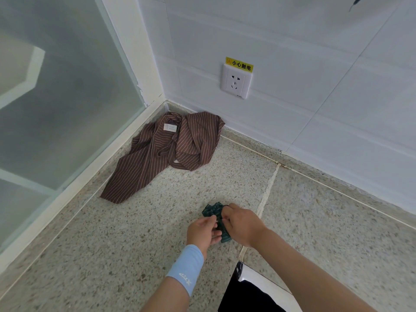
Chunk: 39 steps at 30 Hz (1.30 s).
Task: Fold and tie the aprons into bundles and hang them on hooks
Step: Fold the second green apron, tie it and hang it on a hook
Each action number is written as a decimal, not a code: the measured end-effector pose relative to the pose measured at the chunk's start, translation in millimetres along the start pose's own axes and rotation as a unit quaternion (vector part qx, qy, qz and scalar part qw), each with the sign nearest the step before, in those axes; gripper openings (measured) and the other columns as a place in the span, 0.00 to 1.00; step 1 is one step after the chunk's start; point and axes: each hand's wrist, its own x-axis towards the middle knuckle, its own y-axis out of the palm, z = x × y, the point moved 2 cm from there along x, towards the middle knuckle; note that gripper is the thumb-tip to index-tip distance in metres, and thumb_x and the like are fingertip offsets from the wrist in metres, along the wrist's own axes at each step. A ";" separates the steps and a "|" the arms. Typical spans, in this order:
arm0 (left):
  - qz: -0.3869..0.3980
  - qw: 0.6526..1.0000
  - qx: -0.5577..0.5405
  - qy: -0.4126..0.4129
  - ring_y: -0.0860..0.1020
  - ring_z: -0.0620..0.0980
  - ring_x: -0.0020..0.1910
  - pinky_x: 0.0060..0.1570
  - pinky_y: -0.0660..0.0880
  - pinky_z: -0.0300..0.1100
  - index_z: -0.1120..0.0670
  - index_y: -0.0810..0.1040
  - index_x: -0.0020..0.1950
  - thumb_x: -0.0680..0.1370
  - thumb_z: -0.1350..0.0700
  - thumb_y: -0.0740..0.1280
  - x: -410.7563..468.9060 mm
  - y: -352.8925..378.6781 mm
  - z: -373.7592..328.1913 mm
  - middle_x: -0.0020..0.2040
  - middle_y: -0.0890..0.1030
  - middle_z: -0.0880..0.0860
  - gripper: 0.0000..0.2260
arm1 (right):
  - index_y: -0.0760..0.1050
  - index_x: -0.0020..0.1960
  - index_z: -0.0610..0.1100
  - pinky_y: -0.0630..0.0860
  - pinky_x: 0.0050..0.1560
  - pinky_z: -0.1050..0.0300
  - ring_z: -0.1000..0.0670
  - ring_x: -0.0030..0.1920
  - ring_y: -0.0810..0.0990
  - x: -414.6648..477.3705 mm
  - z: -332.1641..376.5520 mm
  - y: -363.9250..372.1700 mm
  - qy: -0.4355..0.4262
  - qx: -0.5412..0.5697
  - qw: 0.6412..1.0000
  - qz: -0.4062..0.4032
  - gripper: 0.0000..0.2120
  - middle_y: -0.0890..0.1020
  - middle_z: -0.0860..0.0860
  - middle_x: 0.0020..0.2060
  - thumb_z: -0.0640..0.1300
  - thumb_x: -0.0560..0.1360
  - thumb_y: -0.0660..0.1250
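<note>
A small dark green striped apron bundle (211, 210) lies on the speckled stone counter (112, 244), low in the middle of the view. My left hand (201, 230) grips its near side, and my right hand (242, 225) pinches it from the right; both cover most of the bundle. A brown apron with thin pale stripes (162, 154) lies crumpled and unfolded in the back corner, apart from my hands, with a white label showing.
A frosted glass panel (56, 109) borders the counter on the left. The white tiled wall (315, 86) behind carries a socket (235, 83) with a yellow warning sticker. A dark hook-like tip (355, 2) shows at the top right. A black and white object (252, 289) lies at the near edge.
</note>
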 end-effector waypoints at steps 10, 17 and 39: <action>-0.077 0.997 -0.026 0.001 0.77 0.50 0.32 0.33 0.78 0.43 0.61 0.79 0.51 0.82 0.58 0.63 -1.2 7.7 10.6 0.34 0.80 0.55 0.08 | 0.77 0.52 0.38 0.78 0.50 0.50 0.43 0.49 0.81 8.4 -11.1 -10.7 0.163 0.093 0.977 0.100 0.16 0.80 0.44 0.46 0.46 0.85 0.54; -0.056 0.982 0.112 0.142 0.76 0.46 0.32 0.31 0.74 0.37 0.54 0.78 0.49 0.82 0.55 0.62 -8.0 10.6 -6.9 0.40 0.80 0.54 0.06 | 0.76 0.44 0.46 0.78 0.30 0.57 0.50 0.27 0.82 3.7 -25.4 -15.0 0.239 0.259 0.932 0.081 0.08 0.84 0.45 0.38 0.43 0.81 0.62; 0.058 0.994 -0.088 -0.010 0.61 0.43 0.22 0.25 0.61 0.34 0.53 0.67 0.45 0.86 0.57 0.52 22.4 -2.2 -18.3 0.35 0.75 0.48 0.11 | 0.81 0.45 0.36 0.83 0.42 0.51 0.44 0.38 0.86 27.9 -17.1 3.4 0.347 0.345 0.871 0.037 0.13 0.86 0.42 0.38 0.45 0.80 0.67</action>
